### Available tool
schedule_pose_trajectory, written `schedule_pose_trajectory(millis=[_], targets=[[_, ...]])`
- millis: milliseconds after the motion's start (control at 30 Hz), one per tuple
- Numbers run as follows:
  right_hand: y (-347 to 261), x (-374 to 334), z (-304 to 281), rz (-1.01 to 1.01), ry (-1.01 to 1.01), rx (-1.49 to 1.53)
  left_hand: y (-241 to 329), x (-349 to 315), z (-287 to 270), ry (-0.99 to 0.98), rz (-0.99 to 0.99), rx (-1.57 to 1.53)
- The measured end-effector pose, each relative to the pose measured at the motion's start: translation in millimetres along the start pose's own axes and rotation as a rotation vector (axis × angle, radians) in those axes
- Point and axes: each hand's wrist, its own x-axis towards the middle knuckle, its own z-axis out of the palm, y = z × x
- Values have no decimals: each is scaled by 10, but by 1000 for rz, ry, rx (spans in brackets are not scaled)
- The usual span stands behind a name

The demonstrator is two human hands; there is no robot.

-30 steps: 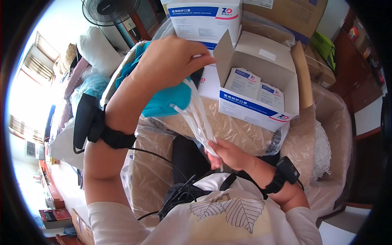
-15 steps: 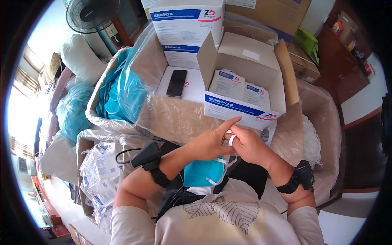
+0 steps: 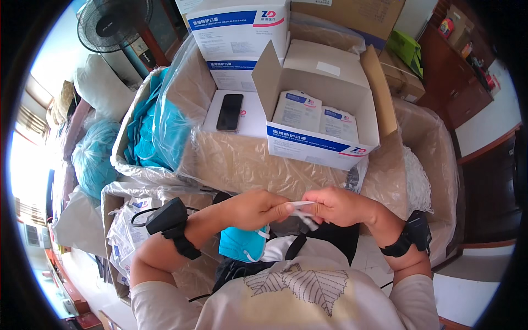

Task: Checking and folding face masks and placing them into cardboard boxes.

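My left hand (image 3: 257, 209) and my right hand (image 3: 342, 207) are close together in front of my body, fingers pinched. Stretched between their fingertips is a white strap (image 3: 302, 204), with a loose part hanging under it. On my lap, below the left hand, rests a turquoise face mask (image 3: 242, 243) with white loops at its side. Whether the strap belongs to that mask cannot be made out. Beyond my hands an open white-and-blue carton (image 3: 316, 149) holds flat white packets (image 3: 297, 111), upright inside it.
A black phone (image 3: 230, 112) lies on a closed white box left of the carton, by stacked boxes (image 3: 237, 34). At left, lined bins hold turquoise masks (image 3: 157, 135) and white packets (image 3: 125, 223). White straps (image 3: 418, 179) fill a bin at right.
My hands have come from overlapping to side by side, moving a little lower. The white strap, looped at the right fingers before, is now pulled between both hands. The mask appears further left.
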Motion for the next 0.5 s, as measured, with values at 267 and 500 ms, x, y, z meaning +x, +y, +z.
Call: schedule_pose_trajectory(millis=[267,500], targets=[[17,27,143,-136,-82,-108,32,-22,10,28,176,158],[-83,-545,30,-71,-344,-17,318,-359,-24,-115,327,254]])
